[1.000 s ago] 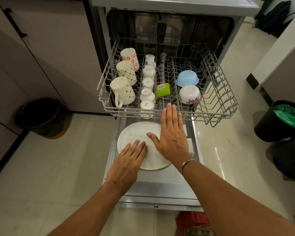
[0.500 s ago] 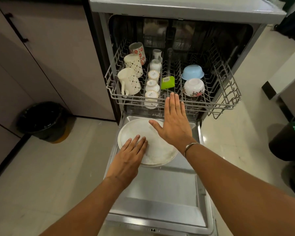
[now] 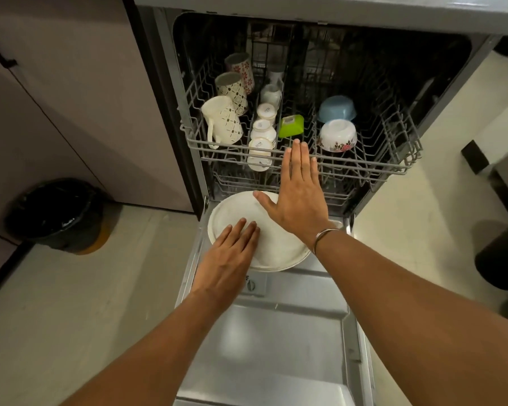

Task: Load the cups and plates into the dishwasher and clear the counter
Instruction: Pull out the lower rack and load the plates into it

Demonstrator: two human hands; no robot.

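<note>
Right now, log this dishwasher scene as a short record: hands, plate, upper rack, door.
left hand: flat, fingers straight, resting on the white plate
right hand: flat, fingers straight, thumb over the plate, fingertips at the upper rack's front rail
white plate: lying flat at the hinge end of the door
upper rack: pulled out; holds patterned mugs, small cups, green item, upturned blue bowl and floral bowl
door: lowered, open

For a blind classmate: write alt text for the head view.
A left hand lies flat on a white plate at an open dishwasher; the right hand, flat, reaches the upper rack, which holds mugs and bowls.
</note>
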